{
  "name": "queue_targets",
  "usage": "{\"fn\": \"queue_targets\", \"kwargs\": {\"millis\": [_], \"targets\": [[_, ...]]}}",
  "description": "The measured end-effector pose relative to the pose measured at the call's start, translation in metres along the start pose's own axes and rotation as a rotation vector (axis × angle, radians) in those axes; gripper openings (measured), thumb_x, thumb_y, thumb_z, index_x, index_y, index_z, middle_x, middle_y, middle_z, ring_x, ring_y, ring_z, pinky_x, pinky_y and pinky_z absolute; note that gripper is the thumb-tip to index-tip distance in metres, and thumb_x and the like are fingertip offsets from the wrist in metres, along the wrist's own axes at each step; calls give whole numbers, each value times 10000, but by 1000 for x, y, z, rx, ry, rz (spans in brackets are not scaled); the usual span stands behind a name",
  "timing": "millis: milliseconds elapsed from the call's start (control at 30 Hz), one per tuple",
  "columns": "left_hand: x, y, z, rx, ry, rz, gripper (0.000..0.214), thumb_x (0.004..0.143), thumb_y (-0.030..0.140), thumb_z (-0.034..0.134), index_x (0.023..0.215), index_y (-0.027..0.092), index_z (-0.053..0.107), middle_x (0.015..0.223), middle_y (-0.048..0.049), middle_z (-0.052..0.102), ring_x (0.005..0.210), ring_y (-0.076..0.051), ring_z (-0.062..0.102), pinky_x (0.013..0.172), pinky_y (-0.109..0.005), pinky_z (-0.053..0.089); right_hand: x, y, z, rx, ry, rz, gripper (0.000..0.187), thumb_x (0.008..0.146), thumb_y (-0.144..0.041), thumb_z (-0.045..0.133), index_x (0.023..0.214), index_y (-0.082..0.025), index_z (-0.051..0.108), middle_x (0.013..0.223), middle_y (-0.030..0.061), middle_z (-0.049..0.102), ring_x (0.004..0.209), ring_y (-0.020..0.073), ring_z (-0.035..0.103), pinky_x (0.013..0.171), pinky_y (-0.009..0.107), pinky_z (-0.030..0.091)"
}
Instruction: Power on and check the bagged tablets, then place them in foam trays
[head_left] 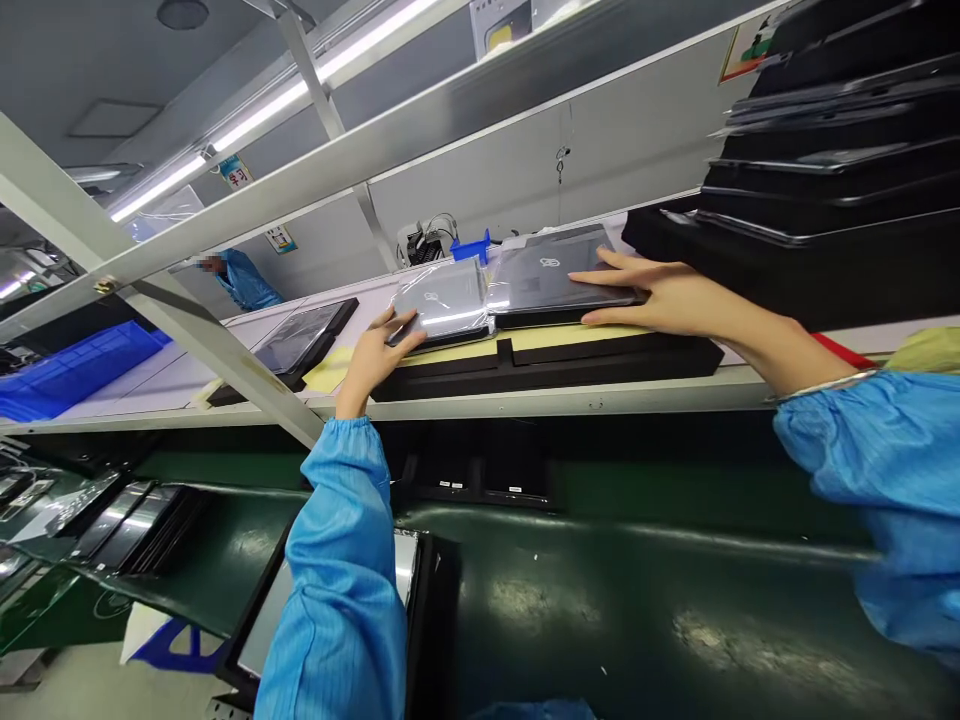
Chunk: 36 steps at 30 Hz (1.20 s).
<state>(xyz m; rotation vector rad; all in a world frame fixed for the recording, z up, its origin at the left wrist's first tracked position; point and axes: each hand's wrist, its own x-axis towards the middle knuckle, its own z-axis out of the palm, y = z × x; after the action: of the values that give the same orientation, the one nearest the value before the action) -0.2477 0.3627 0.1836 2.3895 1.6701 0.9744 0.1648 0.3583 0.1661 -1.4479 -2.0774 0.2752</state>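
On the upper shelf, two dark, flat, tablet-like devices in clear film lie side by side, each with a small pale logo. My left hand (381, 350) grips the left end of the left film-wrapped device (444, 298), with its thumb and fingers at the edge. At the right end of the right film-wrapped device (544, 275), my right hand (652, 290) holds on, fingers over the top and thumb along the front edge. Both devices rest on a black foam tray (600, 360) with yellow sheeting (540, 338) under them. The undersides of the devices are hidden.
A tall stack of black foam trays with panels (832, 200) stands at the right. Further left are another tray with a panel (300, 335) and a blue bin (75, 370). Below runs a green workbench (600, 590). A person in blue (247, 280) is in the background.
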Motion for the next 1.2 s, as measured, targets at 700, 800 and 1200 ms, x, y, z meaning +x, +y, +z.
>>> {"fn": "queue_targets", "kwargs": {"millis": [700, 800, 1200], "targets": [[-27, -40, 9, -137, 202, 286, 644, 1022, 498, 581, 1591, 238, 429, 1707, -54, 318, 1571, -313, 298, 1287, -475, 282, -78, 23, 27, -2, 395, -154, 954, 927, -804, 504, 1656, -231, 281, 1722, 88, 215, 1527, 432, 237, 1227, 525, 225], [-117, -48, 55, -89, 511, -74, 563, 1115, 438, 299, 1649, 276, 224, 1706, -60, 258, 1563, -294, 304, 1257, -478, 333, -167, 28, 95, -1, 806, 104, 589, 968, -737, 476, 1463, -425, 550, 1472, 42, 575, 1366, 397, 512, 1200, 567, 377], [-229, -180, 292, 257, -105, -1226, 409, 993, 353, 698, 1339, 156, 602, 1372, -140, 588, 1204, -306, 613, 1010, -525, 549, -179, 135, 385, 339, -307, 1008, 339, 1027, -421, 691, 1205, -133, 672, 1151, 96, 690, 1069, 264, 680, 993, 494, 561]]}}
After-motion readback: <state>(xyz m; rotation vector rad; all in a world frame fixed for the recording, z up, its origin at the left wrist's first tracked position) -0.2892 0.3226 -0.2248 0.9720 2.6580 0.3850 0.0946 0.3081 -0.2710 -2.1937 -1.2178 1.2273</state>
